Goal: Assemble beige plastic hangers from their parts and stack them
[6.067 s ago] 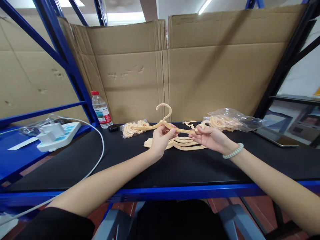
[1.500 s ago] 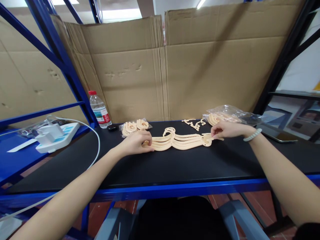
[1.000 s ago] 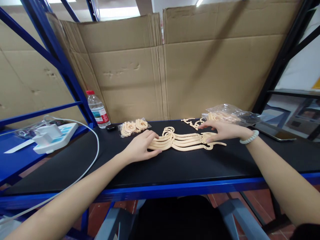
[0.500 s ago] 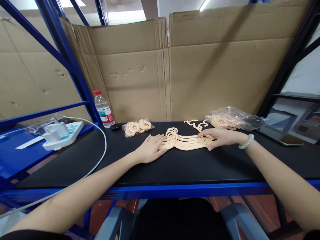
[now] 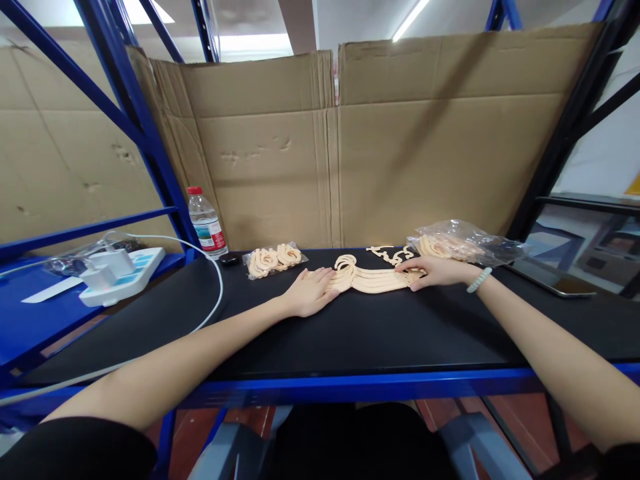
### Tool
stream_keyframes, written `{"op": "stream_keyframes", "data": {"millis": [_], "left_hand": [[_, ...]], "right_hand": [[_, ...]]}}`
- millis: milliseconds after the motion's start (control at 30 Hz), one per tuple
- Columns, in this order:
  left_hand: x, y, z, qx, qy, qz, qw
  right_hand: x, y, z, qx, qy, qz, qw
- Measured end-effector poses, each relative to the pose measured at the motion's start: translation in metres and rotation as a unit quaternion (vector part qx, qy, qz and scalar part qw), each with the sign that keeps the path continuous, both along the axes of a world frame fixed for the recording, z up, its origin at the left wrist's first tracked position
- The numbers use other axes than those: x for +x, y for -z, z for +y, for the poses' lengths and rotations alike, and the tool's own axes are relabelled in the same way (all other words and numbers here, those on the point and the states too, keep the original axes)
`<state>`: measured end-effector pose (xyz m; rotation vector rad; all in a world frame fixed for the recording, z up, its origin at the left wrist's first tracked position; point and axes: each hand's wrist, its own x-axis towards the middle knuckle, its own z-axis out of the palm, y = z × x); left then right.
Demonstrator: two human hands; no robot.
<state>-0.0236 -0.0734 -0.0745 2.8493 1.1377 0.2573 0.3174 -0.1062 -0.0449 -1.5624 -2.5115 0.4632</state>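
A bundle of cream, rope-like cords (image 5: 377,281) lies stretched from side to side on the black tabletop, gathered at a knot with several loops standing up behind it. My left hand (image 5: 311,292) rests flat over the bundle's left end, fingers out and close together, covering that end. At the other end, my right hand (image 5: 436,272) has its thumb and fingers curved around the cords; part of what lies under the palm is hidden. Just behind the right hand are loose, thin cream cord pieces (image 5: 395,255).
Clear bags of coiled cream cord lie left (image 5: 275,259) and right (image 5: 445,243). A water bottle (image 5: 207,227) stands beside a small black object (image 5: 230,259). A white cable (image 5: 220,293) crosses the left side near a power strip (image 5: 125,277). A flat tablet-like device (image 5: 553,279) lies right. Cardboard (image 5: 440,167) walls the back.
The head view has shifted slightly. My right hand has moved a little inward and its fingers lie lower around the cord end. The left hand stays on the other end.
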Motion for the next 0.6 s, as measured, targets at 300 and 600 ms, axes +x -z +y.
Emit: {"op": "stream_keyframes", "data": {"millis": [300,600], "left_hand": [[0.011,0.001,0.013,0.029,-0.014,0.039,0.999],[0.007,0.000,0.005,0.129,-0.007,-0.014,0.992]], "right_hand": [[0.004,0.001,0.004,0.019,0.008,0.015,1.000],[0.006,-0.001,-0.003,0.073,0.015,0.020,0.997]]}}
